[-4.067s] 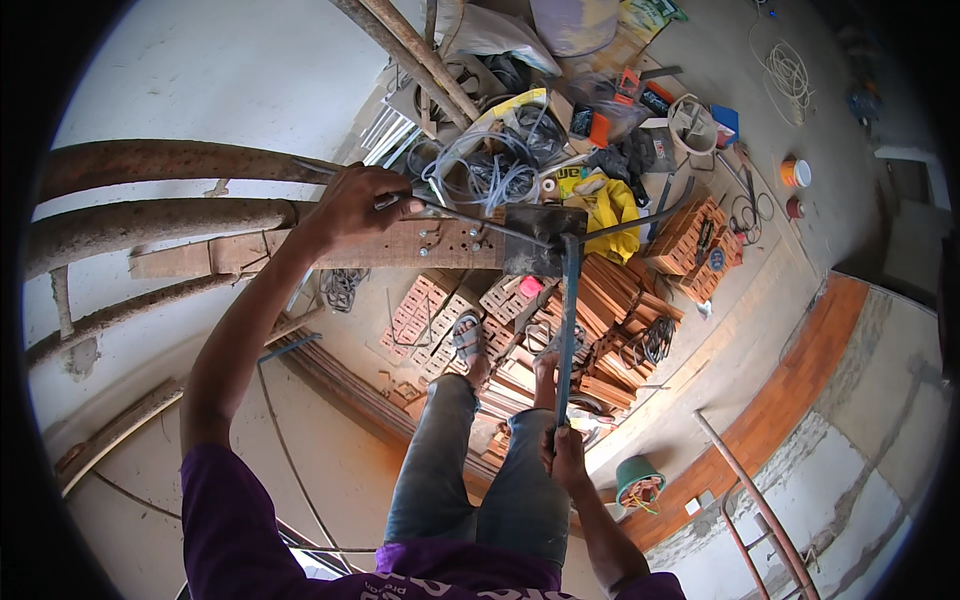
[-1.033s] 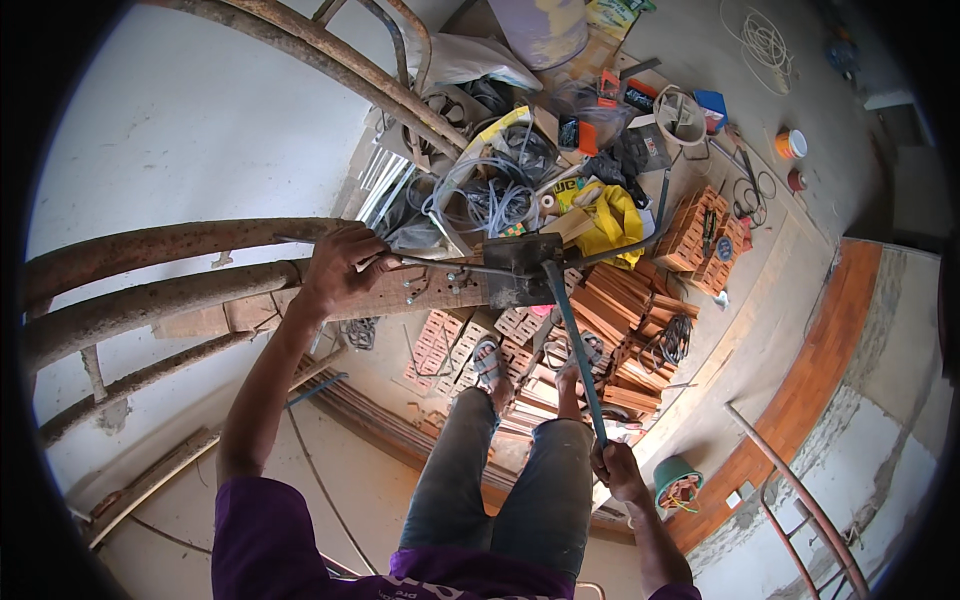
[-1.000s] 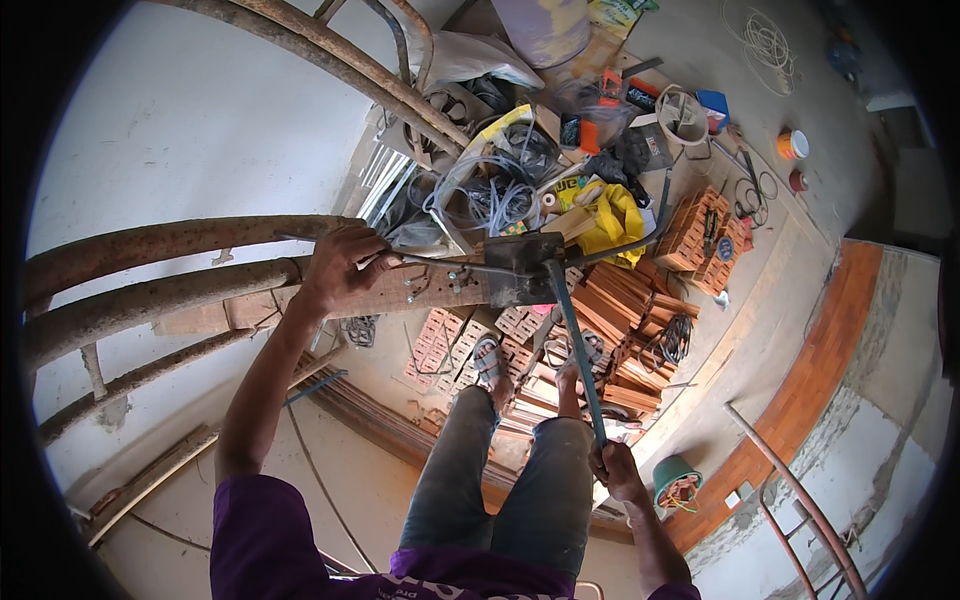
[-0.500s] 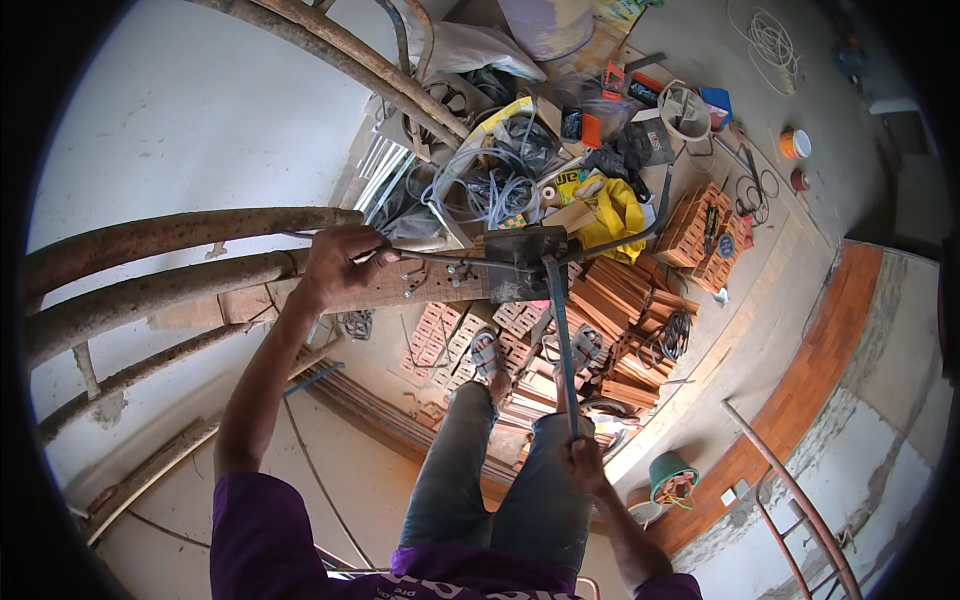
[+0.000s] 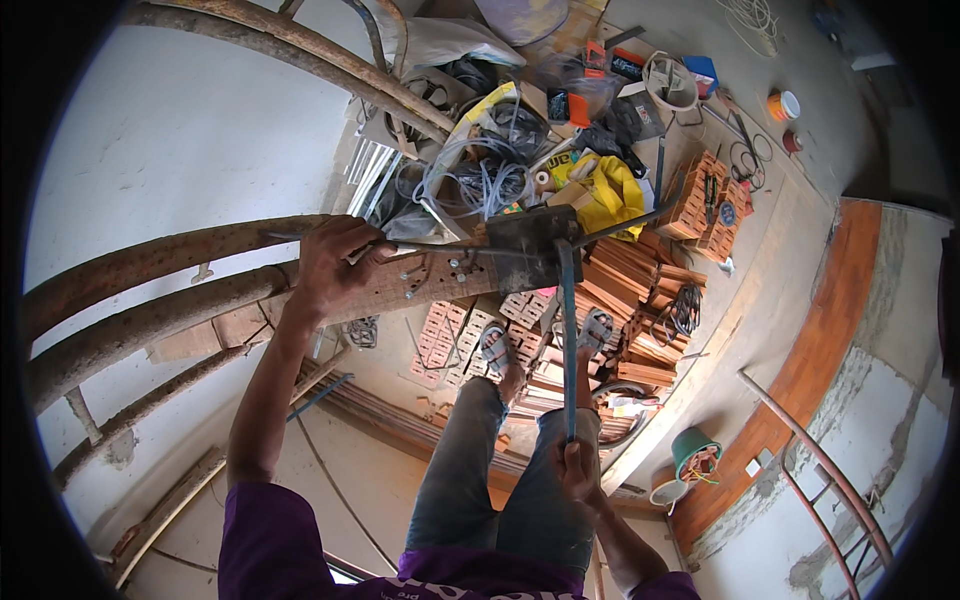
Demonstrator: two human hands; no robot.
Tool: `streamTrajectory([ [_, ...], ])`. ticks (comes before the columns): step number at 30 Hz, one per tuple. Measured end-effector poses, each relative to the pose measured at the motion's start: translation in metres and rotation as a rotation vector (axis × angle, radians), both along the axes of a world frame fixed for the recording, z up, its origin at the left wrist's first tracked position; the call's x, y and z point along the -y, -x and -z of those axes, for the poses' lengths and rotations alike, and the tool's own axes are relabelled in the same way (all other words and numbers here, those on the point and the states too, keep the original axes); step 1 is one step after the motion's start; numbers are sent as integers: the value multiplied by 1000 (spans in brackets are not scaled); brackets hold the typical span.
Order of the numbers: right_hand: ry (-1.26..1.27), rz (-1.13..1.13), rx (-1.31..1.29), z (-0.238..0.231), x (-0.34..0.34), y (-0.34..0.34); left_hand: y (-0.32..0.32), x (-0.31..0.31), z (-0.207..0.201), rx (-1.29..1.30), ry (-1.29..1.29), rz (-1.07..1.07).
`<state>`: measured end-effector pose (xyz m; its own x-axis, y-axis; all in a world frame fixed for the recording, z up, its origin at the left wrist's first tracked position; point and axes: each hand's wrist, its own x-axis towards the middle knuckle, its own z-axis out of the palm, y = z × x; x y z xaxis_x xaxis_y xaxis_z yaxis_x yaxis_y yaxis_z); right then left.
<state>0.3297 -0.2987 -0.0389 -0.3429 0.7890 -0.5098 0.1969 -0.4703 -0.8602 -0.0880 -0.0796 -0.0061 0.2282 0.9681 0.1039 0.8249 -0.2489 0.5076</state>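
My left hand (image 5: pixel 338 262) is closed around a thin dark metal rod (image 5: pixel 440 248) lying along a wooden board (image 5: pixel 375 298). Pegs or bolts stand up from the board beside the rod. At the board's right end is a dark metal plate (image 5: pixel 518 246), and the rod crosses it. A bent dark length of rod (image 5: pixel 630 222) continues beyond it to the right. My right hand (image 5: pixel 577 472) grips the lower end of a long blue metal bar (image 5: pixel 570 345), whose upper end meets the rod at the plate. Their exact contact is too small to make out.
Rusty pipes (image 5: pixel 150 250) run along the left. Below, my feet stand among hollow bricks (image 5: pixel 437 340) and stacked reddish tiles (image 5: pixel 620 285). Bags, tubing and a yellow sack (image 5: pixel 610 195) are piled ahead. A green bucket (image 5: pixel 693 452) and a pipe frame (image 5: pixel 815 455) are at right.
The view has shifted slightly. The blue bar's angle has swung a little, with its lower end further left relative to its top. Both hands keep their grips.
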Motion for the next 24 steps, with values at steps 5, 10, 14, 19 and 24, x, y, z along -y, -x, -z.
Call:
streamTrajectory([
  [5, -32, 195, 172, -13, -5, 32, 1, -1, 0, -18, 6, -12],
  [10, 115, 139, 21, -23, -2, 30, -2, 1, -2, -36, -8, -15],
  [14, 149, 201, -18, -9, 19, 38, -6, 2, -4, -24, 13, -20],
  [19, 165, 373, -170, 1, 41, 89, 0, 3, 9, 54, 17, 5],
  [24, 210, 344, -265, 4, 36, 74, 0, -1, 6, 77, 32, 24],
])
